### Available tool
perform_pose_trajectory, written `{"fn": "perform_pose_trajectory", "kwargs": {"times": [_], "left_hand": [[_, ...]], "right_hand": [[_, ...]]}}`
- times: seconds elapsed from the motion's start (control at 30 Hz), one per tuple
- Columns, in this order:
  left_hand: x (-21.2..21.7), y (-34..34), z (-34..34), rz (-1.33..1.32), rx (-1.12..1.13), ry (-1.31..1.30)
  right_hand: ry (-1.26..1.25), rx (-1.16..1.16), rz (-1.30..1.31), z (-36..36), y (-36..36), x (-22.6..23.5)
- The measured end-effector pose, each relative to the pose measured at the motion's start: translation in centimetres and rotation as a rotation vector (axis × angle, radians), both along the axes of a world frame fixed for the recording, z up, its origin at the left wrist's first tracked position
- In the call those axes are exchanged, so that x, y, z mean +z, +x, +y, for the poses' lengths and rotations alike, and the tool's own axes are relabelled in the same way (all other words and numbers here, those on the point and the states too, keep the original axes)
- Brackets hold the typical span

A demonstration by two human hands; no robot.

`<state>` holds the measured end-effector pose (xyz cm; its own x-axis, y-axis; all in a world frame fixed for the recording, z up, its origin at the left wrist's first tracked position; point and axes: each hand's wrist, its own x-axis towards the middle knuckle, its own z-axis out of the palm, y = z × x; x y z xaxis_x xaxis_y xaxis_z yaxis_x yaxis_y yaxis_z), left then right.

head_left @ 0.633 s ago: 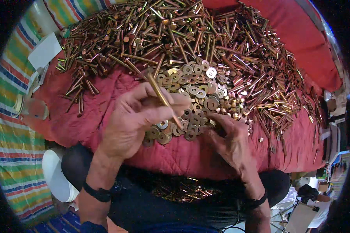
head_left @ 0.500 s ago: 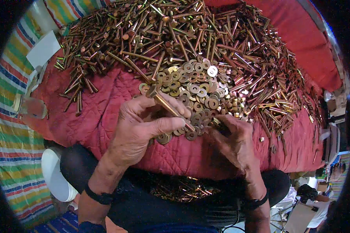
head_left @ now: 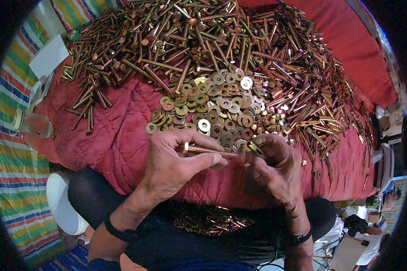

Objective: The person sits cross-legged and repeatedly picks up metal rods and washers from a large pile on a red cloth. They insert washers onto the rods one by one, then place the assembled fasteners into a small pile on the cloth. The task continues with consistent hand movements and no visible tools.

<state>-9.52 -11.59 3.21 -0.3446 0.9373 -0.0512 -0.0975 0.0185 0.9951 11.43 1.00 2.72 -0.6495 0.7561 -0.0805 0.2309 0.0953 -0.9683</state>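
Observation:
A long copper-coloured bolt (head_left: 208, 150) is pinched between the thumb and fingers of my left hand (head_left: 176, 156). It lies nearly level, its head at the left and its threaded end towards my other hand. My right hand (head_left: 278, 165) is closed on a small brass-coloured ring-like piece (head_left: 254, 148) close to the bolt's tip; whether it is a washer or a nut I cannot tell. Just beyond both hands spreads a pile of flat washers (head_left: 226, 106). Small nuts (head_left: 276, 118) lie at the pile's right side.
Heaps of long bolts (head_left: 203, 38) cover the far side and right of the red quilted cloth (head_left: 117, 149). More metal pieces (head_left: 212, 220) lie in my lap. A white bucket (head_left: 65, 203) stands at the left, a clear jar (head_left: 38, 125) above it.
My left hand has turned the bolt from a steep slant to almost level, its tip now nearer the right hand. The washers at the pile's near left are uncovered.

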Motion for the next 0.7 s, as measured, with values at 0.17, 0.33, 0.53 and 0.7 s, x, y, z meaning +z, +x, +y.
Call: {"fn": "perform_pose_trajectory", "kwargs": {"times": [0.17,0.33,0.53,0.7], "left_hand": [[-0.3,0.7,-0.2,0.237,-0.005,-0.038],[-1.5,2.6,-0.3,0.683,-0.016,0.198],[-2.1,2.9,-0.1,0.631,0.001,0.236],[-1.2,2.9,-0.4,-0.013,-0.059,0.043]], "right_hand": [[0.073,0.083,0.068,-0.2,0.2,-0.5],[0.385,0.159,-0.098,-0.7,0.5,0.2],[0.276,0.141,-0.078,-1.2,0.3,1.8],[-0.356,-0.132,0.752,0.7,-0.9,0.3]]}}
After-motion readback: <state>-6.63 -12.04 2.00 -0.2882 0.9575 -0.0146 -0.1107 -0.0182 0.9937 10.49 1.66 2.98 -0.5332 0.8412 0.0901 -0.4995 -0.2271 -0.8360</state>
